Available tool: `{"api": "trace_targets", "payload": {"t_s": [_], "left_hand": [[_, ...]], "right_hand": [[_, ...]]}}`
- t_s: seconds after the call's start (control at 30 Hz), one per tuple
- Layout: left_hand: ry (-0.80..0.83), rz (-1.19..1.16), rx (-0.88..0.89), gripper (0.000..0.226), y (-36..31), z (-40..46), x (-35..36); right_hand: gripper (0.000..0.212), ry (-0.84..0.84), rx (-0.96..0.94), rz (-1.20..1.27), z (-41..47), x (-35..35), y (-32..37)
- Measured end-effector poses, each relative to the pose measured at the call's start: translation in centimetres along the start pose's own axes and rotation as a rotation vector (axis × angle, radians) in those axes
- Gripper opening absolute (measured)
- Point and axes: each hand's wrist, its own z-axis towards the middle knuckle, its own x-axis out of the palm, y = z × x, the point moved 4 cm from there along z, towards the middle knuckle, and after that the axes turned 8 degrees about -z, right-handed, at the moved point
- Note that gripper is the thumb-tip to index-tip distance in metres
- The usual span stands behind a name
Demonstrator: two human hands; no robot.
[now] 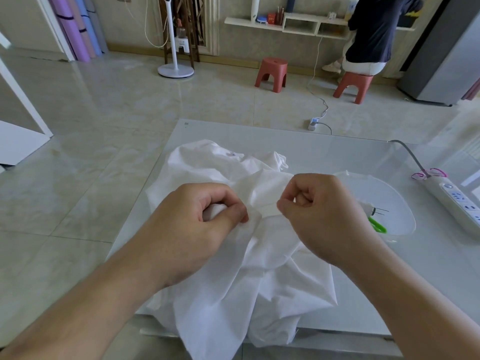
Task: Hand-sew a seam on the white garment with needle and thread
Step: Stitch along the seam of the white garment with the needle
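— Both hands sit close together over the garment [233, 268]; left hand [202, 224] has thumb and curled fingers bunching a fold of cloth; right hand [319, 216] is curled with thumb against forefinger, pinching at the cloth edge just right of the left thumb; whether a needle sits in that pinch, nobody could say from here.

— And the thread?

— Too fine to make out; the cloth between the two hands is pulled into a short taut band, the rest heaped on the table [324, 152] beyond them and spilling over the near edge below the wrists.

— What might go wrong?

— Probably a slip; if the left grip loosens, the fold opens and the stitch line wanders; a hard pull by the right hand could pucker the seam; the hanging cloth may drag the work off the table.

— Room to move?

— Bare table beyond and left of the left hand; right of the right hand a bowl [400, 203] with scissors [378, 226] lies near, a power strip [457, 201] further right; a wide thread pull that way could knock them.
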Motion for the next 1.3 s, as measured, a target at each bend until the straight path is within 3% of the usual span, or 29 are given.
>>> {"api": "trace_targets", "payload": {"t_s": [0.1, 0.2, 0.3, 0.47, 0.63, 0.8, 0.87, 1.0, 1.3], "left_hand": [[0.009, 0.002, -0.011, 0.022, -0.1, -0.1, 0.0], [0.005, 0.004, -0.014, 0.022, -0.2, 0.0, 0.0], [0.014, 0.033, -0.001, 0.021, -0.3, 0.0, 0.1], [-0.010, 0.023, -0.007, 0.021, -0.2, 0.0, -0.2], [-0.015, 0.023, -0.018, 0.024, -0.1, -0.1, -0.2], [-0.002, 0.008, -0.019, 0.023, -0.5, -0.1, -0.2], [0.011, 0.025, -0.003, 0.022, -0.6, -0.2, -0.1], [0.003, 0.013, -0.022, 0.021, -0.3, 0.0, -0.1], [-0.028, -0.048, 0.014, 0.015, -0.3, -0.2, -0.5]], "right_hand": [[0.020, 0.002, -0.027, -0.055, -0.3, 0.0, 0.4], [0.017, 0.113, -0.156, 0.154, -1.2, 0.1, 2.0], [0.015, 0.191, -0.236, 0.136, -1.9, 0.7, 3.1], [0.026, 0.083, -0.103, 0.092, -1.0, 0.5, 1.8], [0.022, -0.001, -0.003, -0.078, -0.1, 0.2, 0.0], [0.013, 0.150, -0.184, 0.141, -1.4, 0.3, 2.5], [0.012, 0.188, -0.235, 0.124, -1.8, 0.8, 3.3], [0.027, 0.152, -0.168, 0.166, -1.6, 0.8, 2.7], [0.028, 0.143, -0.167, 0.163, -1.6, 0.3, 2.5]]}}
